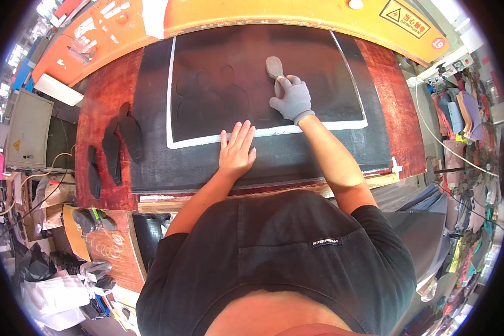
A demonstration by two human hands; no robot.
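Note:
My right hand (294,102), in a grey glove, grips the near end of a grey-brown insole-shaped piece (274,67), whose wider end points away from me. Both are over a black sheet (319,73) bordered by a white line on its near and side edges. Faint sole-shaped outlines (213,92) show in the sheet to the left of that hand. My bare left hand (238,151) lies flat near the sheet's front white border (201,141), fingers outstretched and holding nothing.
Stacks of black insoles (112,148) lie on the reddish board (87,129) at the left. An orange machine beam (235,12) spans the far side. A wooden strip (157,207) edges the table near my body. Coloured material pieces (469,115) hang at the right.

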